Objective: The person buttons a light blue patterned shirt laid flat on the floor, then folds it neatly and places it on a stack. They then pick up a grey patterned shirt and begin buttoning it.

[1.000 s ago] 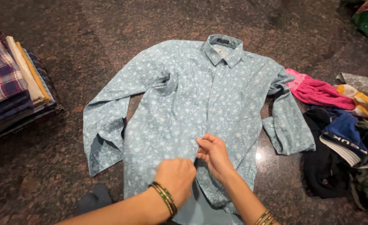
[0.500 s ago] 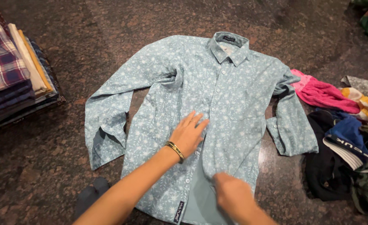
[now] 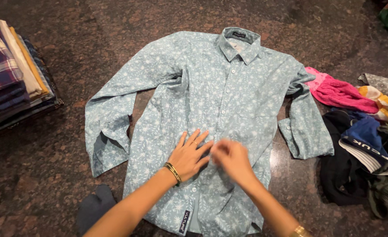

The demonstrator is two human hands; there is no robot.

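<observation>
While the shirt (image 3: 229,101) lay collar-away lengthwise, the left hand (image 3: 190,153) pressed flat and released on it, the blurred right hand (image 3: 229,159) touching beside, grip unclear.

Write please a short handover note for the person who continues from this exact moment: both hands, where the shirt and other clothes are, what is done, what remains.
Left hand: flat, fingers spread, pressing the front of the light blue patterned shirt; no grip on anything.
Right hand: blurred with motion, over the button line beside the left hand; I cannot tell if it holds fabric.
Shirt: lies face up on the dark stone floor, collar away, both sleeves bent inward.
Done: folded stack on the left.
Left: the shirt is not yet folded; loose pile of clothes waits on the right.
</observation>
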